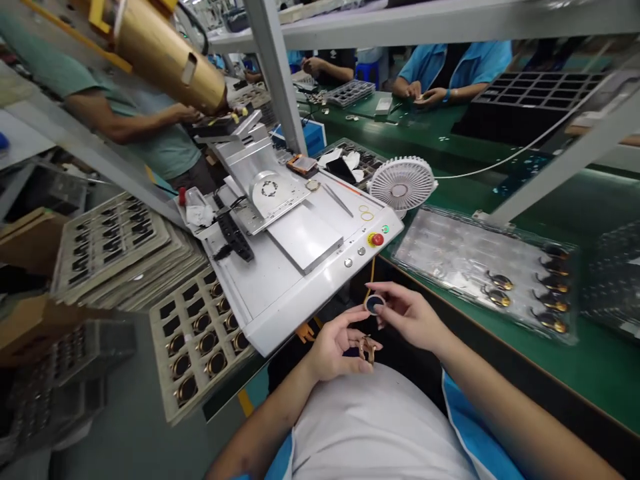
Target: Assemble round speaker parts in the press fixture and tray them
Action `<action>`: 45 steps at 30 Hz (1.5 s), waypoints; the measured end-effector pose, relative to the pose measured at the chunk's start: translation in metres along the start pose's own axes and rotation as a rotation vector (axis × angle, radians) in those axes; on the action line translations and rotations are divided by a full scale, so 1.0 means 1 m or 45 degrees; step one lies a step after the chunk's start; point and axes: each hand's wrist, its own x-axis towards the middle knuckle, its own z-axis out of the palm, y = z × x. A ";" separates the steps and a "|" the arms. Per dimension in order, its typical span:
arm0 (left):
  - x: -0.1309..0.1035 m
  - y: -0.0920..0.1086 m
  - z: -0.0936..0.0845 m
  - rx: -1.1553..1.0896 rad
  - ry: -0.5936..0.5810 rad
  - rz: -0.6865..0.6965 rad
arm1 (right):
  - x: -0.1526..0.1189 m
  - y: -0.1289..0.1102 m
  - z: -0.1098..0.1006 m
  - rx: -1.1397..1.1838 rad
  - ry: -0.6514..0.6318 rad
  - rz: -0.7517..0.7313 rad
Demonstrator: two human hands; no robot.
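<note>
The white fan [403,184] blocks the machine's right side.

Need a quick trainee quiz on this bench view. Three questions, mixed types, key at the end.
1. What colour is the mushroom-shaped button on the machine?
A) blue B) red C) white
2. True or false: the tweezers lie on the machine.
3. Fill in: the copper-coloured part is held in the ____.

Key: 1 B; 2 true; 3 left hand.
</note>
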 end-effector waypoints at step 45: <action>-0.025 0.000 -0.005 1.092 0.159 0.644 | 0.025 -0.015 0.065 0.295 0.109 0.294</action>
